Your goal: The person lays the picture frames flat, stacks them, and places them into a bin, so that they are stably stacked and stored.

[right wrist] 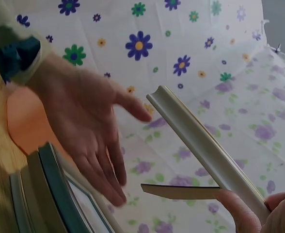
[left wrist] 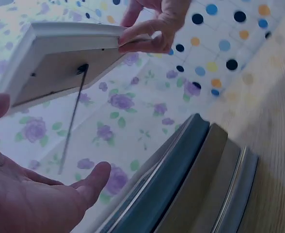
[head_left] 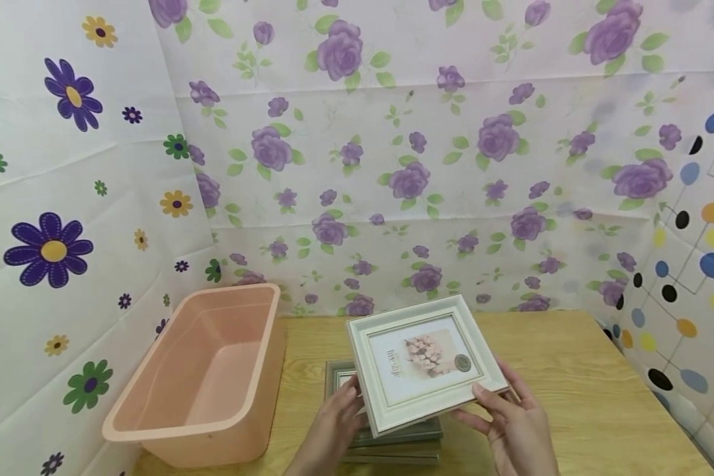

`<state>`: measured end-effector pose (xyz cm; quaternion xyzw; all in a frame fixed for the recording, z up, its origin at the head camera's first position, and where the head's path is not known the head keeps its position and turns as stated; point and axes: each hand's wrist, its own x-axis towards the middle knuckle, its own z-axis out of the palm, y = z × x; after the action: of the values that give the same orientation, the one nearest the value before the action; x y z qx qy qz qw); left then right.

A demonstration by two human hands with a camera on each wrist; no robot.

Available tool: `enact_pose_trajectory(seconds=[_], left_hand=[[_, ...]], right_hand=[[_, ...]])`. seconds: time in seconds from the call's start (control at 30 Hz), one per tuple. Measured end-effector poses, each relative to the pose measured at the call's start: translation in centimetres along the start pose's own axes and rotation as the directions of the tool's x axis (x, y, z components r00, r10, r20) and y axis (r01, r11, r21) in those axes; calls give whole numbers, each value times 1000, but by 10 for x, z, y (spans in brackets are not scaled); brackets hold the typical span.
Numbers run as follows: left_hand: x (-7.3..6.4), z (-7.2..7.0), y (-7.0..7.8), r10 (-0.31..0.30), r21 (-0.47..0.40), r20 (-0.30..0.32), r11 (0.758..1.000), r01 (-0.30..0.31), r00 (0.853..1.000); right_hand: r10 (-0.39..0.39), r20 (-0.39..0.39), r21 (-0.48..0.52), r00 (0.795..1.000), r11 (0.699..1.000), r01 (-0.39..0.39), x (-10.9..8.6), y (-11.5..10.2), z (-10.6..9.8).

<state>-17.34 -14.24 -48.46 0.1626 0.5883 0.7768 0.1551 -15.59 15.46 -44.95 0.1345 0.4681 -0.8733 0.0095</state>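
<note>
My right hand pinches a white picture frame by its near right corner, thumb on the front and fingers beneath. The frame is held tilted above a stack of picture frames, its front showing a print of pink flowers. In the left wrist view its brown back shows, with a stand leg swung out from it. My left hand is beside the frame's left edge, over the stack. In the right wrist view the left hand has its fingers extended and its palm facing the frame.
A pink plastic basin stands on the wooden table to the left of the stack. Flower-patterned sheets hang behind and at the left. A dotted sheet borders the table on the right.
</note>
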Motion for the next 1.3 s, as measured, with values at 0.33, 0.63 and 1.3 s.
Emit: enact_pose_trajectory(seconds=[0.33,0.63,1.3], left_hand=[[6,-5,-3,1,-201,79,979,15,997],[4,-10,-2,152,-145,47,979,-143,987],[-7,-14,7,246,646,-281,764,-7,928]], right_hand=[[13,-17,-42,1000,999,-14,0,14,5],[-23,-69,-90,997,996,17,4,24,11],[-105,31,-297,994,949,110,20,36,33]])
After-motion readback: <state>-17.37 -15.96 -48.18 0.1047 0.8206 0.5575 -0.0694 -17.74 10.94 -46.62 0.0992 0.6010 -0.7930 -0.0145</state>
